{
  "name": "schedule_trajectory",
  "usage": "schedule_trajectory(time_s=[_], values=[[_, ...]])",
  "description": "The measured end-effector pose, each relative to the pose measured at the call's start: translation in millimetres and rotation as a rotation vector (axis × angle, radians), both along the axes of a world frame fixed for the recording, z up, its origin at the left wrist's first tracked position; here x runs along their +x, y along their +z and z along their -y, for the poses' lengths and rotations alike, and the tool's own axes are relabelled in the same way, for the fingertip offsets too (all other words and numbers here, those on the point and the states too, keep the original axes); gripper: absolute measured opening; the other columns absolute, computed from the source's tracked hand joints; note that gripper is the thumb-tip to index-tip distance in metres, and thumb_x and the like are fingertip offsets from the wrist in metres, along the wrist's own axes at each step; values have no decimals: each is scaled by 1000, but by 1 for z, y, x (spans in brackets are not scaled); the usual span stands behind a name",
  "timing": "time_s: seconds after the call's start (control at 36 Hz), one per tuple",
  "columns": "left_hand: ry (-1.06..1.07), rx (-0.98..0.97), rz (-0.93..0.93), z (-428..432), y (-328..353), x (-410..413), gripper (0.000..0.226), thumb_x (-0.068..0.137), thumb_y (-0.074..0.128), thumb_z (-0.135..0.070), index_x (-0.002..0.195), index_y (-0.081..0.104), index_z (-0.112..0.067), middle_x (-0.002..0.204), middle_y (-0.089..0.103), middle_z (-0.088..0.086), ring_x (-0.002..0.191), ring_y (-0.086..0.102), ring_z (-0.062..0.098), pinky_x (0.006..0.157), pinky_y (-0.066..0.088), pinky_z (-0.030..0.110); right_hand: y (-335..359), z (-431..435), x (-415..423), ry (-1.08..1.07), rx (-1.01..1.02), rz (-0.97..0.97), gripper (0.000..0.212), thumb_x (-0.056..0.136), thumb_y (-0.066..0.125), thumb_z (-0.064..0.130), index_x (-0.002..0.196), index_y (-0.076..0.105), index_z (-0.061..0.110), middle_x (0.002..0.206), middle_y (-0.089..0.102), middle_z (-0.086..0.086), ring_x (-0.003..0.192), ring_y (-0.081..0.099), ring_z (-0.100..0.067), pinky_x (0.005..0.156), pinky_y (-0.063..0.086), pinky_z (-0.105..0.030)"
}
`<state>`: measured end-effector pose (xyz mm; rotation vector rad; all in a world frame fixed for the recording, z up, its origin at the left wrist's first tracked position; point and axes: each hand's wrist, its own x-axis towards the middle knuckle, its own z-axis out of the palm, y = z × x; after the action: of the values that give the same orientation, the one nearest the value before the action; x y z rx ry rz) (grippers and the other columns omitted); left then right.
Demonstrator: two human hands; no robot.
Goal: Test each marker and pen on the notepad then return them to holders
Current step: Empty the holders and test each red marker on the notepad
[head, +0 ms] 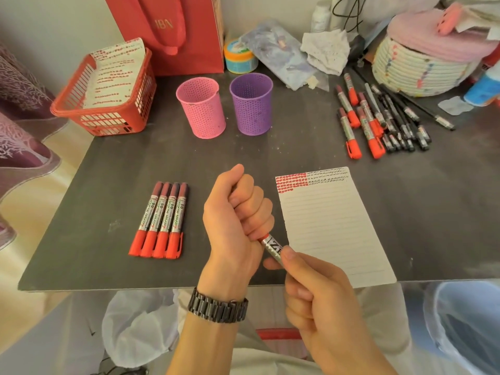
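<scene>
Marker (271,246) end probably inside left hand (238,212)

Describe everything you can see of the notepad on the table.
The notepad is white ruled paper lying flat and askew on the dark table, its lower edge at the table's front edge. Its left edge looks ragged. Red marks and black marks fill the top lines; the rest is blank. The held marker is near its left edge; contact unclear.

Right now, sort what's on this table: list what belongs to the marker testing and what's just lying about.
Job: marker, gripped by left hand and right hand; notepad; four markers in a row; pile of markers and pens; pink holder; purple holder.
Lying about: red bag; woven basket; round tub; crumpled tissue.
</scene>
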<state>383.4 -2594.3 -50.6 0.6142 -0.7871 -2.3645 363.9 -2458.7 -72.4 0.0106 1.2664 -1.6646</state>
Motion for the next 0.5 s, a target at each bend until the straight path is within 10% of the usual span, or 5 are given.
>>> schedule_trajectory(time_s=[0.25, 0.39, 0.5], values=[[-25, -87, -11, 10, -6, 6, 51, 97, 45, -28, 50, 25, -24, 42, 17, -9, 33, 12, 7, 32, 11, 17, -5, 7, -8, 114, 6, 28, 48, 63, 76, 48, 85, 80, 6, 51, 27, 4, 40, 18, -6, 35, 18, -17], [-96, -102, 43, 17, -21, 21, 49, 98, 48, -34, 53, 36, -20, 45, 26, -5, 35, 25, 9, 34, 27, 21, -4, 7, -36, 351, 143, -357, 46, 75, 64, 59, 87, 80, 18, 51, 38, 3, 42, 27, -8, 41, 23, -19], [-177, -544, 317, 22, -33, 45, 24, 93, 53, -31, 75, 64, -19, 73, 61, 5, 66, 60, 20, 62, 50, 28, -5, 10, -53, 491, 226, -759, 35, 69, 54, 69, 87, 75, 49, 67, 68, 12, 59, 58, -1, 56, 41, -10]])
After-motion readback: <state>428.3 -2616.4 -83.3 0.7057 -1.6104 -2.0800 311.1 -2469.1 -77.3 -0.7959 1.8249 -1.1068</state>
